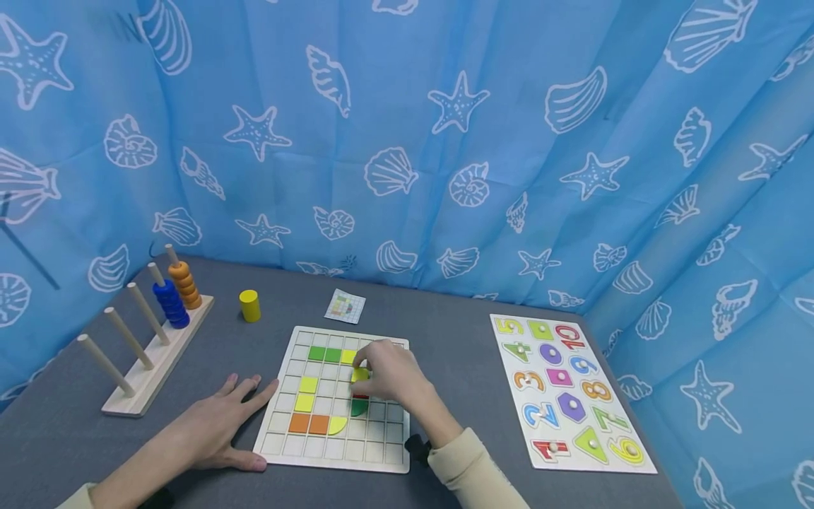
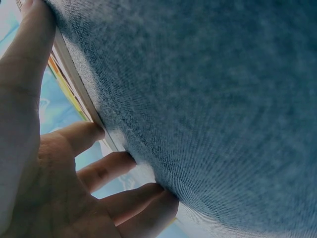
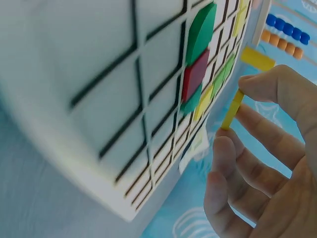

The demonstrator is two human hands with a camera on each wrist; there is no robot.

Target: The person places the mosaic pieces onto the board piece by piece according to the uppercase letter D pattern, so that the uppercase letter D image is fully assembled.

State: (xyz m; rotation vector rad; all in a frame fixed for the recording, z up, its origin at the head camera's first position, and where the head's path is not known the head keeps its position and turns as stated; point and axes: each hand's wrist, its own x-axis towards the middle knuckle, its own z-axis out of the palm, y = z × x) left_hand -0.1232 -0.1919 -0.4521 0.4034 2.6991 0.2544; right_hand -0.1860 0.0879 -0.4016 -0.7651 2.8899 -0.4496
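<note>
A white board [image 1: 286,454] with a square grid lies on the table, bearing several coloured tiles. My right hand [image 1: 391,375] is over its right half, pinching a yellow tile [image 3: 232,113] between thumb and fingers, above the board's surface. Near it on the grid are a dark green piece [image 3: 201,32] and a red tile [image 3: 196,74]. Green tiles [image 1: 316,353] form part of an upper row; orange tiles [image 1: 299,423] and a curved yellow piece [image 1: 337,425] sit lower down. Spread out at the board's left edge, my left hand [image 1: 213,428] rests with thumb and fingertips touching it or the cloth beside it.
At the left stands a wooden peg rack [image 1: 155,353] with blue and orange rings. A yellow cylinder [image 1: 250,306] and a small patterned card [image 1: 345,307] are behind the board. A number and shape puzzle [image 1: 566,396] lies at the right; a blue curtain [image 1: 407,212] hangs behind.
</note>
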